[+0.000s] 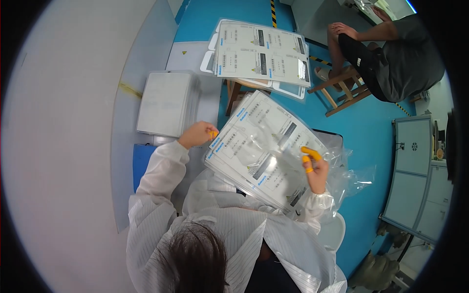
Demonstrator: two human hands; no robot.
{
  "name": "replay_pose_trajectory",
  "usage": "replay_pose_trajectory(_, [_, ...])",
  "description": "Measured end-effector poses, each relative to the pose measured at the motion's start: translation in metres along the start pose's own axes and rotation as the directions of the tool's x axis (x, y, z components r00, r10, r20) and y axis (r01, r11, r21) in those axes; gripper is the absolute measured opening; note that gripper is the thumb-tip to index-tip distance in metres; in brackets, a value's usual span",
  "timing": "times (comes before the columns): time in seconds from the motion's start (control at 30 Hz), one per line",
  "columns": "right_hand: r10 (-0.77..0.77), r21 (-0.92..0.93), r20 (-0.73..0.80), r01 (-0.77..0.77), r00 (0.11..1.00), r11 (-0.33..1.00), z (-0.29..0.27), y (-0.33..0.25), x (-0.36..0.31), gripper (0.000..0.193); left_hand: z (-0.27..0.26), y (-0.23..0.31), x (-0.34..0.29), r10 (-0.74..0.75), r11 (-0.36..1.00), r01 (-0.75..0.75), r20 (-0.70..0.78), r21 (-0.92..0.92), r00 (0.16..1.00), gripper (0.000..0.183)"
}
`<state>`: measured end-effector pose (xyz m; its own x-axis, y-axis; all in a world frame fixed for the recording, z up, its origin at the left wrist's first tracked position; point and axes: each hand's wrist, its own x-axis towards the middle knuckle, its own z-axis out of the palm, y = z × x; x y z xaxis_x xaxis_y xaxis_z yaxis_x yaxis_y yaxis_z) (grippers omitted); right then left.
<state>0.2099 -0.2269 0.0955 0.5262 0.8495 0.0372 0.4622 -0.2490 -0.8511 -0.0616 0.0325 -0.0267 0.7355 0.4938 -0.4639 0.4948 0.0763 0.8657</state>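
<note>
A stack of white printed label sheets [244, 141] with blue and black markings lies tilted in front of me. Glossy clear film shows over its top. My left hand [198, 134] is closed in a pinch at the upper left edge of the stack, a yellow finger cot on one fingertip. Over the right part of the sheets is my right hand [316, 172], its two yellow-cotted fingers held apart with nothing visible between them. Crumpled clear plastic [344, 168] spreads beside and beneath that wrist.
Another pile of printed sheets [264, 51] rests on a wooden stool [234, 95] ahead. A white stack in a clear container [166, 103] stands at left, above a blue box [144, 163]. Another person [391, 53] sits at far right. Grey cabinets [410, 171] line the right side.
</note>
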Motion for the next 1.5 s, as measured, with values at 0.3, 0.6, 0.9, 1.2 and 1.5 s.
replay_pose_trajectory(0.3, [-0.034,-0.251,-0.837,-0.329,0.546,0.910,-0.151,0.201,-0.187,0.032,0.038,0.017,-0.026,0.107,0.917,-0.022,-0.191,0.398,0.976,0.020])
replay_pose_trajectory(0.6, [0.410,-0.024,-0.819,-0.737,0.402,0.675,-0.163,0.452,-0.483,0.035,0.037,0.025,-0.016,-0.041,0.919,0.087,-0.128,0.384,0.991,0.023])
replay_pose_trajectory(0.9, [0.731,0.777,-0.629,-0.226,-0.264,0.587,-0.215,0.388,-0.480,0.033,0.045,0.003,-0.020,0.034,0.941,0.038,-0.207,0.336,0.978,0.019])
replay_pose_trajectory(1.2, [0.875,0.707,-0.482,-0.570,0.044,0.418,-0.203,0.352,-0.388,0.028,0.049,0.002,-0.035,-0.053,0.924,0.124,-0.199,0.362,0.979,0.021])
replay_pose_trajectory(1.5, [0.980,0.553,-0.199,-0.827,-0.018,0.097,-0.107,0.271,-0.534,0.022,0.056,-0.011,-0.031,0.058,0.896,0.014,-0.149,0.443,0.987,0.022])
